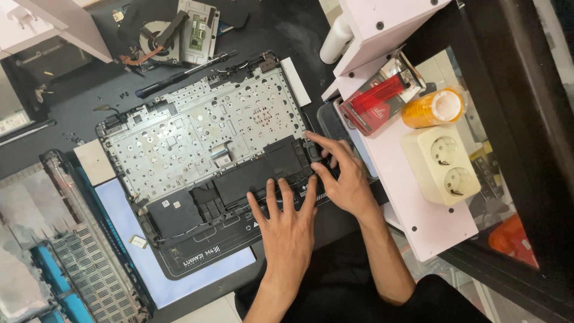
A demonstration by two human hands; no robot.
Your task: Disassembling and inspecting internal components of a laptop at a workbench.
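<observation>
Hands on opened laptop chassis (197, 131): left hand (287, 230) flat, fingers spread, gripping nothing; right hand (341, 176) at 3 o'clock, fingertips pressing black speaker module (312, 151), nothing grasped.

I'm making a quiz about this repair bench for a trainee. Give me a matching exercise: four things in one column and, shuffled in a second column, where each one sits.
Things:
1. Left hand
2. Right hand
3. Double wall socket
4. Cooling fan

Places:
A. On the white shelf, beside the orange tape roll
B. At the top of the mat, above the opened laptop base
C. Flat on the base's near edge, fingers spread
D. At the base's right corner, fingertips on a black part

Pairs: 1-C, 2-D, 3-A, 4-B
</observation>
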